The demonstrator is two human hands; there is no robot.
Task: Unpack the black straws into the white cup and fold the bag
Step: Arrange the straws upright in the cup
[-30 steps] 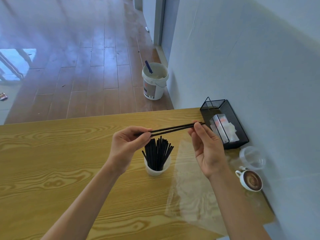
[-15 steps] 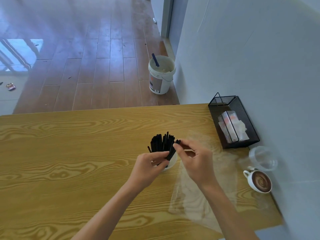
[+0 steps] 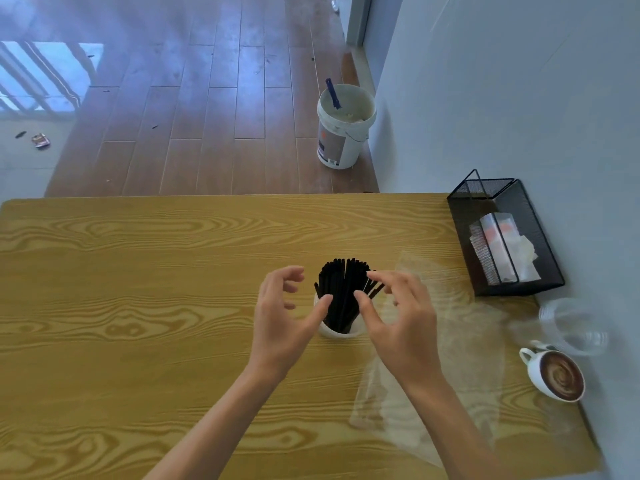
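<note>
Both hands (image 3: 346, 327) now spread, off black straws (image 3: 341, 289)

Two hands over one worktop (image 3: 138, 306) here, the left hand (image 3: 282, 318) and the right hand (image 3: 398, 323), and between them one white cup (image 3: 341, 331) packed with a bundle of black straws (image 3: 341, 289), too many to count. One clear bag (image 3: 460, 368), one wire basket (image 3: 533, 220), one coffee cup (image 3: 557, 375), one clear plastic cup (image 3: 571, 327), and one bucket (image 3: 343, 129) on the floor.
</note>
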